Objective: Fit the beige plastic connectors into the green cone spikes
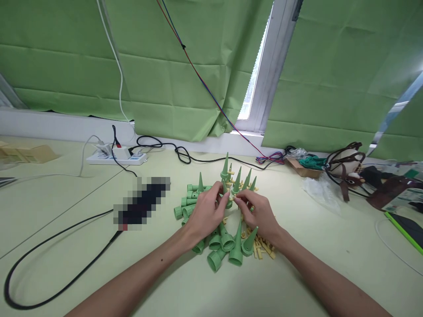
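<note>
Over the pale table point(205, 295), the left hand point(208, 209) is gripping a green cone point(228, 204), the right hand point(259, 211) pinching a yellow piece point(231, 199) beside it — straight alignment helps.

We see spikes point(235, 254) in plain mid-green, with pale yellow fittings point(259, 254) at their right side, on a pale yellow-green table point(297, 288). Behind the spikes we find plain green curtains point(185, 88) and paired wires point(205, 84) — red and blue — while a white power strip point(139, 159) sits to the spikes' left, and a black tablet-like slab point(408, 227) edged in lime to their right.
</note>
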{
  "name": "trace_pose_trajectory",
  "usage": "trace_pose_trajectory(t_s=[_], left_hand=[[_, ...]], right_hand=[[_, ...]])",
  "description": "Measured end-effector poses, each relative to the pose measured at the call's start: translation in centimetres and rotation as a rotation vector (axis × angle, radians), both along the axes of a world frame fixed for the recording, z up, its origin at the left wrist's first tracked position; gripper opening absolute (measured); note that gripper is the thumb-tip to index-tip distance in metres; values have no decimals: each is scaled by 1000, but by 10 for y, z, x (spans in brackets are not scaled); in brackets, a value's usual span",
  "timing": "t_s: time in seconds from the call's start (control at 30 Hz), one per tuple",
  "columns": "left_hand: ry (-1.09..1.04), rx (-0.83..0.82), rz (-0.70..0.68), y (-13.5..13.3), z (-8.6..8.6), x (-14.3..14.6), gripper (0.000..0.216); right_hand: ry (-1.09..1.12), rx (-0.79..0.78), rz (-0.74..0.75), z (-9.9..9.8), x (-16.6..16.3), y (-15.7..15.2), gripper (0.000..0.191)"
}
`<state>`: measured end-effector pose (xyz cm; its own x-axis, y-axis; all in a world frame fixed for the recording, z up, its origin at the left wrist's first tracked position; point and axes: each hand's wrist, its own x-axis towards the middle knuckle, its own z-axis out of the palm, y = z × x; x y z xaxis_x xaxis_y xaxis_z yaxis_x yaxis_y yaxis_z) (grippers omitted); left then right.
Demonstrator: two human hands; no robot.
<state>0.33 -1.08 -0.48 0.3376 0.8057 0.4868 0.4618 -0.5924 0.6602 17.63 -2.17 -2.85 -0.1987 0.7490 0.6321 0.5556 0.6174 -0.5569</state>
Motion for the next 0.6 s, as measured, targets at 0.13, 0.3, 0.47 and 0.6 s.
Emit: trace_pose_trajectory(t_s=[0.13, 0.3, 0.47, 0.6], left_hand=[[-15, -15, -3, 0, -1, 0, 23], [-20, -2, -8, 0, -1, 0, 22], [-30, -8, -25, -1, -2, 0, 19], [-25, 8, -27, -2, -2, 0, 19]], right_hand=[[7, -10, -3, 0, 1, 1, 17], [18, -15, -17, -1, 1, 1, 18], [13, -38, -29, 0, 0, 1, 20], [3, -56, -40, 0, 1, 1, 21]])
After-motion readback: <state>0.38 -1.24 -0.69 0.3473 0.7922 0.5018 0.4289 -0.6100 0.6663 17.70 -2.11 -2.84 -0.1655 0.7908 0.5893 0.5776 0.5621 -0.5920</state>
